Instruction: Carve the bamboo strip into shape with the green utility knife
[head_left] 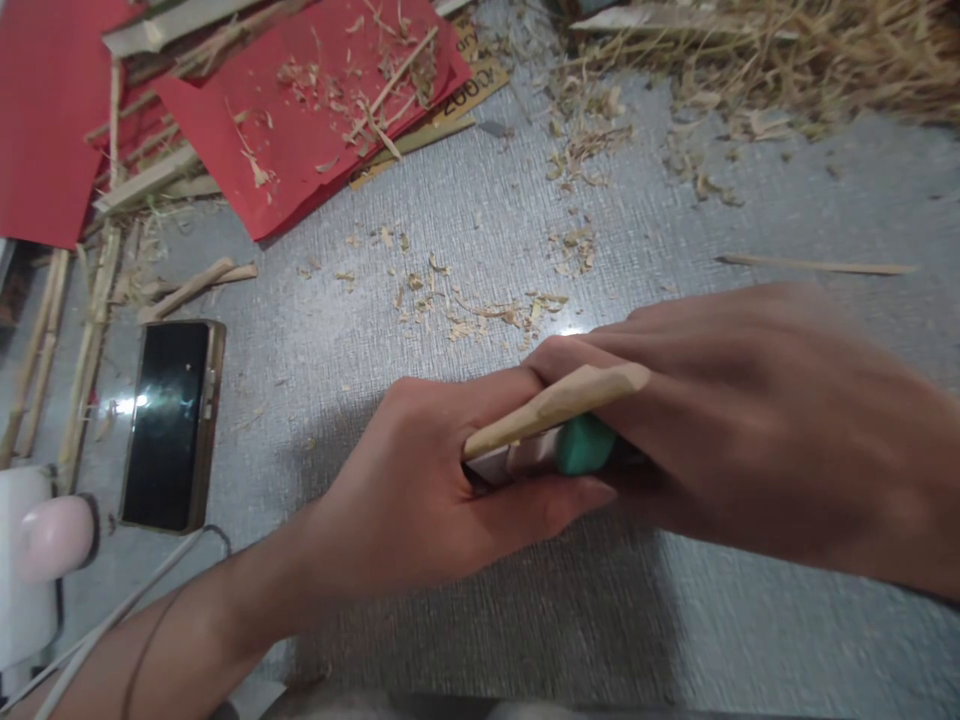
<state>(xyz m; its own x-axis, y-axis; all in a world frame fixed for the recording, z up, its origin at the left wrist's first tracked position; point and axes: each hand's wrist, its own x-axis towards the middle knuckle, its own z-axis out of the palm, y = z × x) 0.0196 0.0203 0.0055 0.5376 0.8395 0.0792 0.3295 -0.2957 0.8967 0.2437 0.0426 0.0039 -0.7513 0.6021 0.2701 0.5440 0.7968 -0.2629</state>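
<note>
Low over the grey tabletop (465,230), your left hand (420,490) comes in from the lower left, fingers curled tight around a pale wooden stick (555,405). Your right hand (750,430) reaches in from the right, closed over a green-handled tool (583,447) touching the stick. A phone (166,425) lies left; shavings (480,310) beyond.

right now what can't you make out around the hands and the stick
All in the head view:
- The green-handled tool: its working end is hidden under the left hand and right hand.
- The wooden stick: its near end disappears inside the left fist.
- The right hand is motion-blurred; its finger positions are unclear.
- The white device is cut off by the left edge.
- The phone screen is dark, showing only glare.
</note>
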